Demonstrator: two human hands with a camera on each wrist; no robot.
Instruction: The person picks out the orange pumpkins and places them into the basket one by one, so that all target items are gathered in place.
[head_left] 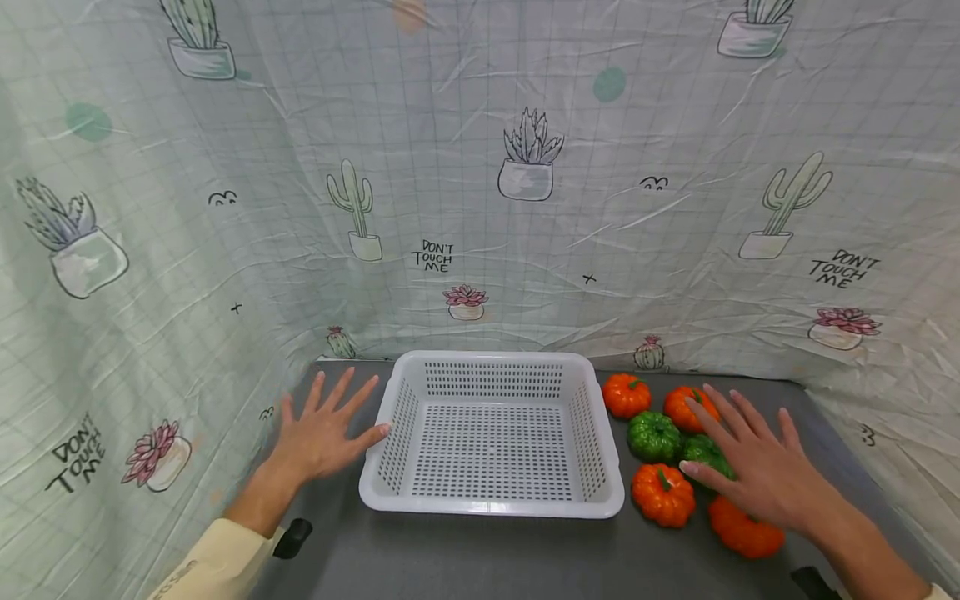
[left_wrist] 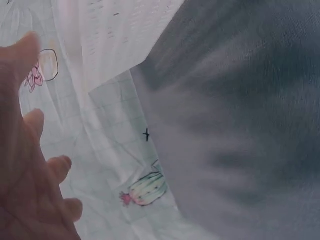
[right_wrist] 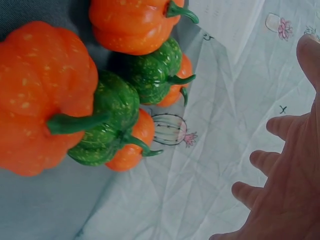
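My left hand point(head_left: 322, 440) is spread flat just left of a white plastic basket point(head_left: 491, 507), its thumb overlapping the rim in the head view. Fingers splayed, my right hand point(head_left: 776, 477) hovers over a cluster of small pumpkins and grips nothing. Orange pumpkins point(head_left: 663, 496) and two green pumpkins point(head_left: 654, 436) sit close together on the right of the basket. My right hand partly hides one green pumpkin point(head_left: 705, 452) and a front orange pumpkin point(head_left: 746, 529). The right wrist view shows the largest-looking orange pumpkin point(right_wrist: 45, 90) and green stems, apart from my fingers.
The basket and pumpkins stand on a dark grey table point(head_left: 465, 558). A pale sheet point(head_left: 450, 100) printed with cacti hangs behind the table and along both sides. A black strap end point(head_left: 292, 538) sticks out by my left cuff.
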